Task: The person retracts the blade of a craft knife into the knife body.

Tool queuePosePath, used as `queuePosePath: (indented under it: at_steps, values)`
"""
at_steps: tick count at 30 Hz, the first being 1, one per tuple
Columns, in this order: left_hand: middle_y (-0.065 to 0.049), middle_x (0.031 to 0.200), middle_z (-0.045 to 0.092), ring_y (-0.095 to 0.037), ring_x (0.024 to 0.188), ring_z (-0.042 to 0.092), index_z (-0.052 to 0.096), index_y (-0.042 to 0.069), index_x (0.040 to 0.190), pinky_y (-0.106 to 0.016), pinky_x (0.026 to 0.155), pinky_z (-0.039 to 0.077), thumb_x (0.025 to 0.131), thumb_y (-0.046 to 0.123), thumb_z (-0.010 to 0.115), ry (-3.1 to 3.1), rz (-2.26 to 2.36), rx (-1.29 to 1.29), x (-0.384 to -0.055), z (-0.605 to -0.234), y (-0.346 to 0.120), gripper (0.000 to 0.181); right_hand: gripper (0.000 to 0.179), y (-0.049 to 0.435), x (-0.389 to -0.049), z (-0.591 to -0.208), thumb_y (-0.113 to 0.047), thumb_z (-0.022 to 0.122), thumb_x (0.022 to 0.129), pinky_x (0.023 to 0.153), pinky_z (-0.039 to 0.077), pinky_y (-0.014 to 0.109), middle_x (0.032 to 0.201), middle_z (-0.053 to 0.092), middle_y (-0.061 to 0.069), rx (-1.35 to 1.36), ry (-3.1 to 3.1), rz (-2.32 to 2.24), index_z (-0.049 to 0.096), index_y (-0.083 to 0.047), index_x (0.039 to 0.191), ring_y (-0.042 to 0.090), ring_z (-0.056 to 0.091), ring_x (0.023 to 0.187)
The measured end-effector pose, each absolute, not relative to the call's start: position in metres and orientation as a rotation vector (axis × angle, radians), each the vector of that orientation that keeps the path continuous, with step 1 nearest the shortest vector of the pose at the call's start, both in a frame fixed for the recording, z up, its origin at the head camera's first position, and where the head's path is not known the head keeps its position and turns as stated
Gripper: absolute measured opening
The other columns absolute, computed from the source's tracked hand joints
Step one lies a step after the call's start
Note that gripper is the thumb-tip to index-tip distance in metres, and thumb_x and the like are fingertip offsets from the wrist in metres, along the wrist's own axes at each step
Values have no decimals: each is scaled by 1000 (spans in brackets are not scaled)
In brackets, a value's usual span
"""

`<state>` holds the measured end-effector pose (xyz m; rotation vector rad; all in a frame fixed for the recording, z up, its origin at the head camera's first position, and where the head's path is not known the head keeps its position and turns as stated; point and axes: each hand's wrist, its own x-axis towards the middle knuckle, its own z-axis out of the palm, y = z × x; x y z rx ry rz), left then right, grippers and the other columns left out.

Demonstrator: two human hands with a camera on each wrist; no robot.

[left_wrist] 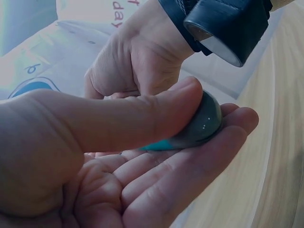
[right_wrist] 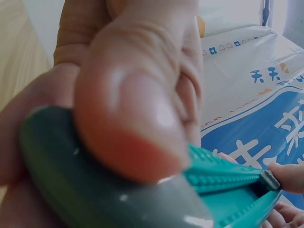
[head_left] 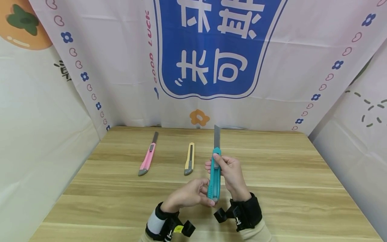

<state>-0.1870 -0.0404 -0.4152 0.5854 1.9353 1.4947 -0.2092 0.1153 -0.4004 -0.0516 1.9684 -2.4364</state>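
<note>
Both hands hold a teal utility knife (head_left: 214,185) above the table, its long grey blade (head_left: 217,137) extended and pointing away. My right hand (head_left: 234,173) grips the upper part of the handle, thumb on the slider (right_wrist: 270,180). At the lower end, my left hand (head_left: 190,194) pinches the grey end cap (left_wrist: 206,121) between thumb and fingers. A yellow utility knife (head_left: 192,153) lies just left of the teal one, with no blade sticking out. Farther left is a pink utility knife (head_left: 148,157) with its grey blade exposed.
The wood-grain table (head_left: 290,174) extends to both sides of the hands. A printed white cloth (head_left: 127,67) with a blue sign hangs along its back edge, and pale cloth walls stand left and right. Each wrist wears a black strap with a camera.
</note>
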Motion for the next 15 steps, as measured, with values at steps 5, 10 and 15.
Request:
queuePosePath:
  at_steps: [5,10,15]
  values:
    - [-30,98,69,-26,85,69,53,-5,105,-36,80,59,78,-7,67,1944,1503,610,-187,-413,-42,30,52,114,-210,-399,-35,58,92,69,61,33,69,74,-5,34,1963,-2426,63,16,103,16,71,70]
    - [-33,100,68,-30,88,68,52,-8,107,-36,81,59,79,-8,66,1922,1525,620,-188,-412,-43,31,57,113,-209,-399,-41,57,90,69,61,31,71,74,-4,65,1952,-2397,63,14,103,17,71,72]
    - [-31,99,69,-27,87,69,52,-7,107,-36,80,59,79,-8,66,1937,1513,615,-188,-413,-42,32,56,113,-209,-400,-39,56,91,65,61,28,69,74,-3,42,1948,-2398,62,16,100,17,71,71]
